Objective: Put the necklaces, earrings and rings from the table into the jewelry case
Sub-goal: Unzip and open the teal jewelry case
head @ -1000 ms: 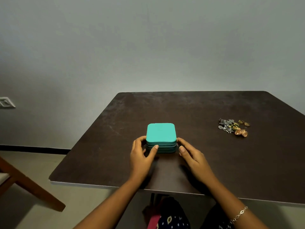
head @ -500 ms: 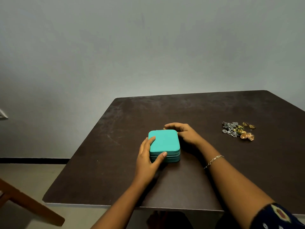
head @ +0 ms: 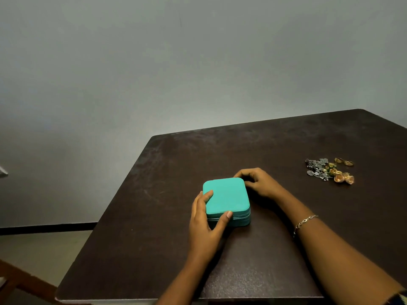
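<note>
A closed teal jewelry case point(head: 226, 197) lies on the dark table point(head: 154, 249), near its middle. My left hand point(head: 203, 230) grips the case's near left corner, fingers on the lid and thumb on the front side by the zipper line. My right hand point(head: 262, 183) is at the case's far right corner with its fingers curled against it; what they pinch is hidden. A small pile of silver and gold jewelry point(head: 329, 171) lies on the table to the right, apart from both hands.
The table's far edge stands against a plain grey wall. A wooden chair part point(head: 19, 280) shows at the lower left, beyond the table's left edge. A wall switch point(head: 3, 171) sits at the far left.
My right hand left the case's near right side and went round to its far right corner, where the fingers curled. My left hand slid its fingers onto the lid.
</note>
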Demonstrator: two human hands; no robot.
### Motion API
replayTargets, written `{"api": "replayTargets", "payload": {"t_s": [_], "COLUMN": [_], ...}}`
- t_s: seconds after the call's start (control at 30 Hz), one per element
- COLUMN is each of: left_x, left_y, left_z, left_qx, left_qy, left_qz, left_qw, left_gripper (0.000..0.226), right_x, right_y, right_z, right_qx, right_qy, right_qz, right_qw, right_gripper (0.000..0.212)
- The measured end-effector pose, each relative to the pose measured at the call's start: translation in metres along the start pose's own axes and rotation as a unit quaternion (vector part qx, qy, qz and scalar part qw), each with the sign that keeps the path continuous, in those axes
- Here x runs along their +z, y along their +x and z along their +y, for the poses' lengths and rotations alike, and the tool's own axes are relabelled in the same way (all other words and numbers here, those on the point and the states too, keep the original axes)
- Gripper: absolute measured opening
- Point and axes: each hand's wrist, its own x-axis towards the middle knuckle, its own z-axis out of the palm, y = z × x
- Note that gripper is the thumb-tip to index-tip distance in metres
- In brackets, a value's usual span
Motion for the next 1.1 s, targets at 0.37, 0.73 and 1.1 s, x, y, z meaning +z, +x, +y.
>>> {"api": "replayTargets", "payload": {"t_s": [0.37,0.73,1.1], "left_x": [-0.001,-0.001,0.001], "left_y": [-0.001,-0.001,-0.002], "left_z": [0.003,0.003,0.007], "left_qx": [0.003,0.013,0.012], "left_qy": [0.013,0.043,0.052], "left_qz": [0.002,0.001,0.007], "left_qw": [1.0,0.999,0.999], "left_gripper": [0.062,0.055,0.057], "right_x": [0.003,-0.003,0.025], "right_y": [-0.015,-0.06,-0.112], "right_z": [-0.007,-0.016,-0.034], "right_qx": [0.029,0.022,-0.018], "right_qy": [-0.061,-0.176,-0.142], "right_qz": [0.122,0.095,0.117], "right_qw": [0.99,0.98,0.983], "right_gripper": [0.01,0.008,0.007]}}
